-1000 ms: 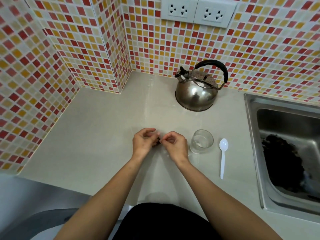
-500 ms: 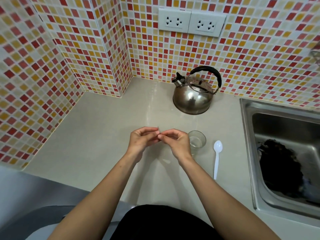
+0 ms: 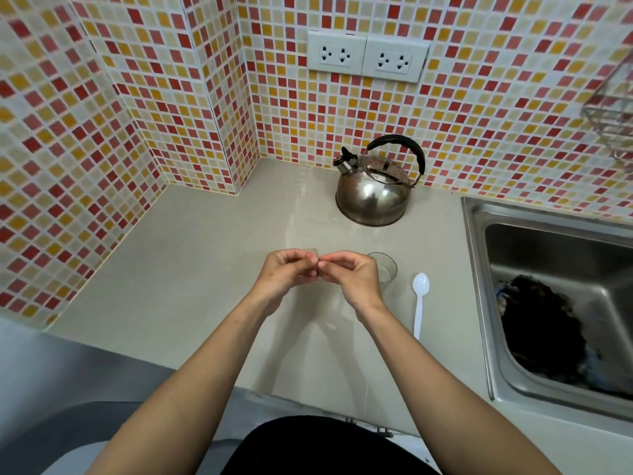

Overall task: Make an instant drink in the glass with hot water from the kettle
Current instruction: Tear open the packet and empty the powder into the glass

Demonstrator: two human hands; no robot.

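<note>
Beige counter [image 3: 191, 275], both hands [image 3: 286, 270] [image 3: 352, 277] in pinching grip on something barely discernible, glass [image 3: 387, 269] half hidden.

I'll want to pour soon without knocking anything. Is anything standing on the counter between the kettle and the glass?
Nothing visible stands between them. The counter from the kettle to the glass is bare. The white plastic spoon lies right of the glass, and the right hand partly covers the glass's left side.
</note>
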